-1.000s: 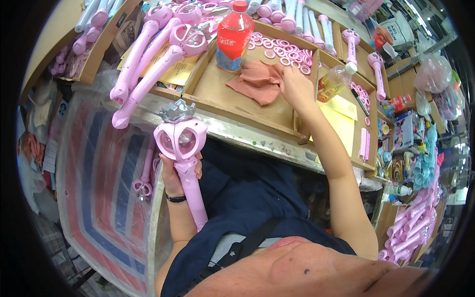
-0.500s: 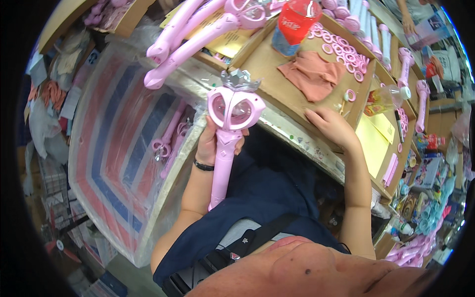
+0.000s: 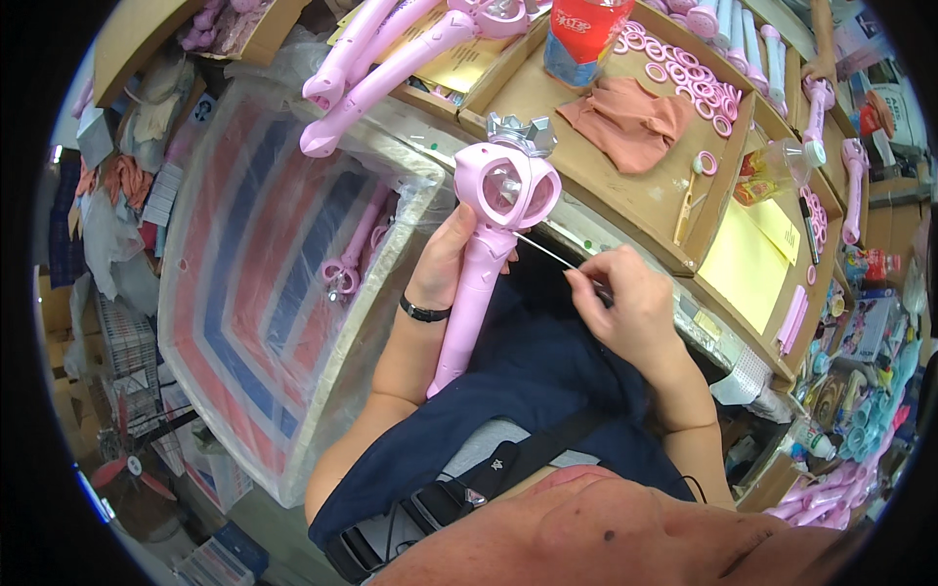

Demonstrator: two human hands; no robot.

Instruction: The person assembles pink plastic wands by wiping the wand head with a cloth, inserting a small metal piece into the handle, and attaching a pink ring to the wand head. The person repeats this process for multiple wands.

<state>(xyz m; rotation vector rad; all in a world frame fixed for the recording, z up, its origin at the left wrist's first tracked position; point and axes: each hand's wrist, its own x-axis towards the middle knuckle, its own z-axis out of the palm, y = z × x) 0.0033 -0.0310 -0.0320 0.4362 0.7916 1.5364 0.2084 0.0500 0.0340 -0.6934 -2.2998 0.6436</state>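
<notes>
A pink toy wand with a silver crown and clear windows in its round head stands upright before my body. My left hand is wrapped round its neck, just under the head; the wand's lower end rests against my dark blue clothing. In my right hand is a thin metal-shafted tool that looks like a screwdriver, pinched between the fingers. Its tip meets the wand's neck below the head, on the right side. The tool's handle is mostly hidden by my fingers.
A cardboard tray ahead holds an orange cloth, pink rings and a red-labelled bottle. More pink wands lie at the far left. A striped, plastic-covered bin stands at left. Another person's hand shows at far right.
My right hand has left the tray's edge and come back toward the wand, now with the thin tool in it. The wand has shifted slightly right in the picture and tilted a little.
</notes>
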